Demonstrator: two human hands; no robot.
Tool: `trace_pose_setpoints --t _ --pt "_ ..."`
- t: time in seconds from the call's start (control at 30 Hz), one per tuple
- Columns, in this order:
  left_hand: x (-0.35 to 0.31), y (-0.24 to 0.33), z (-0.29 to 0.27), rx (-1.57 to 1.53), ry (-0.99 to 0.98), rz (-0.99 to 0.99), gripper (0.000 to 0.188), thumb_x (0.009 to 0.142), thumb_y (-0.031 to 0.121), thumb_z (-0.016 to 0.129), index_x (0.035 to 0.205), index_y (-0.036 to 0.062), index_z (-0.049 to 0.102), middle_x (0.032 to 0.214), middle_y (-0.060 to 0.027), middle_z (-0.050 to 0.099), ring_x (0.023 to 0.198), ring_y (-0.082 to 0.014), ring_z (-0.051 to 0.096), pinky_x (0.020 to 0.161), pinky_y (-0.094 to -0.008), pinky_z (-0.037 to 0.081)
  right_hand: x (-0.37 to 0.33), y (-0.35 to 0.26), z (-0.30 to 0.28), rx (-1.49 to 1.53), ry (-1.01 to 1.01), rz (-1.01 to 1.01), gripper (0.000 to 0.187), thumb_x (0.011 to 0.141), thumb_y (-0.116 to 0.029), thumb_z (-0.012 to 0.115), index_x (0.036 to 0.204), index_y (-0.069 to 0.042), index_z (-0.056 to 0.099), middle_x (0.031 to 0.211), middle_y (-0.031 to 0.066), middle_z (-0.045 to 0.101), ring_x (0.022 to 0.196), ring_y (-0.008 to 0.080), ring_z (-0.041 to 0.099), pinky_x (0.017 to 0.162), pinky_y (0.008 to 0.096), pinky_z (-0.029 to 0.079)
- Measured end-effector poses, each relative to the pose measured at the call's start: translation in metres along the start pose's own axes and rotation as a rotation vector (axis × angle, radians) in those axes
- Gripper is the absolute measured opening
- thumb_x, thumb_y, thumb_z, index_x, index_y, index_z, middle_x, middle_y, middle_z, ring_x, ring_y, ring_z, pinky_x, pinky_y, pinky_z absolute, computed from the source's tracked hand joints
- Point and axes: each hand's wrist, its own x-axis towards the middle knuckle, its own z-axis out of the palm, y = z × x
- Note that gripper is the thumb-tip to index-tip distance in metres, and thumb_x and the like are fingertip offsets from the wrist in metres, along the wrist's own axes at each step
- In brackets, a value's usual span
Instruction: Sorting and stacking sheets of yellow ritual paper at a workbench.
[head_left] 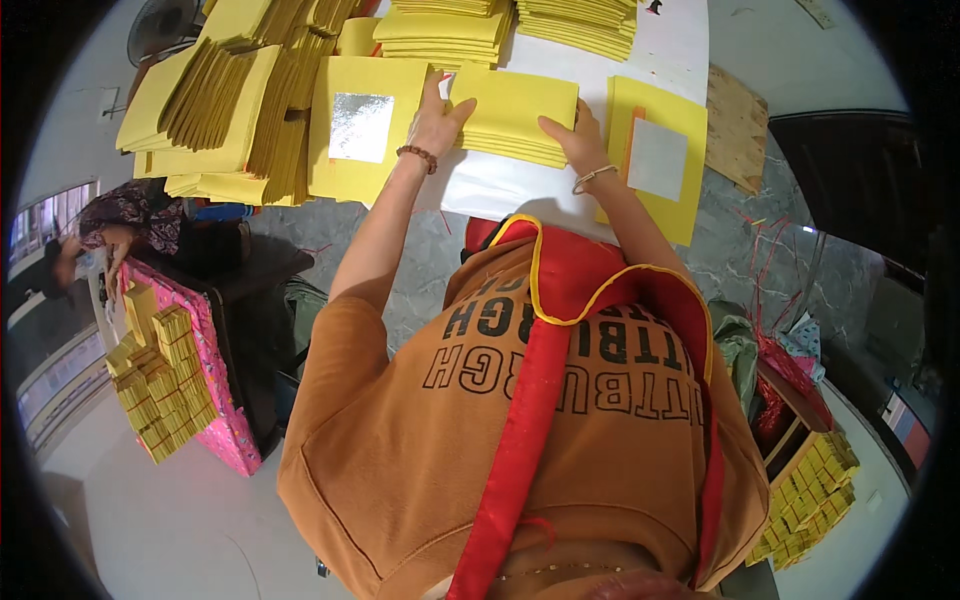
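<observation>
A thick stack of yellow paper sheets (pixel 516 112) lies near the front edge of the white-topped table, its layered edge toward me. My left hand (pixel 437 122), a beaded bracelet at its wrist, grips the left end, thumb on top. At the right end my right hand (pixel 578 142) has closed round the corner, with its thumb over the top; some fingertips are hidden. Left of the stack lies a yellow sheet with a silver square (pixel 361 128). To the right is another yellow sheet (pixel 690 165) bearing a pale silver square and an orange strip.
Tall piles of yellow paper (pixel 215 105) crowd the table's left side, and more stacks (pixel 445 38) stand along the far side. At left a person (pixel 140 215) leans over a pink-covered table (pixel 215 400) with bundled yellow paper. More bundles (pixel 810 495) are piled at lower right.
</observation>
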Motion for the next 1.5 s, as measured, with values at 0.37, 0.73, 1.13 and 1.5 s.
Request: trace_pose_setpoints --t 0.37,0.73,1.13,1.5 --pt "0.011 -0.048 0.016 0.182 0.19 0.269 0.069 0.076 0.029 0.061 0.13 0.0032 0.025 0.111 -0.0229 0.049 0.097 -0.0292 0.053 0.082 -0.036 0.042 -0.005 0.006 0.011 -0.495 0.118 -0.096 0.063 0.069 -0.028 0.065 0.118 -0.001 0.037 0.112 0.023 0.043 0.106 0.0369 0.035 0.092 0.0407 0.032" --pt "-0.026 0.001 0.009 0.69 0.176 0.704 0.059 0.077 0.04 0.059 0.126 0.0126 0.04 0.125 -0.0157 0.04 0.111 -0.0321 0.04 0.09 -0.0444 0.033 -0.007 0.013 0.016 -0.581 0.154 -0.224 0.064 0.07 -0.025 0.065 0.119 -0.001 0.033 0.115 0.0239 0.039 0.111 0.0373 0.032 0.093 0.0409 0.033" --pt "-0.036 -0.01 0.014 0.916 -0.037 0.811 0.069 0.065 0.024 0.062 0.128 0.0146 0.036 0.131 -0.0132 0.035 0.119 -0.0311 0.034 0.095 -0.0484 0.028 -0.001 0.013 0.033 -0.488 0.158 -0.281 0.065 0.069 -0.024 0.065 0.123 -0.002 0.035 0.117 0.0202 0.042 0.108 0.0365 0.035 0.094 0.0419 0.031" --pt "-0.032 -0.01 0.013 0.885 -0.013 0.821 0.062 0.064 0.019 0.056 0.124 0.0153 0.041 0.128 -0.0133 0.038 0.118 -0.0313 0.034 0.095 -0.0501 0.027 -0.031 0.001 -0.069 -0.389 0.325 -0.484 0.04 0.073 -0.019 0.064 0.108 -0.002 0.053 0.111 0.0157 0.052 0.103 0.0304 0.048 0.09 0.0369 0.037"
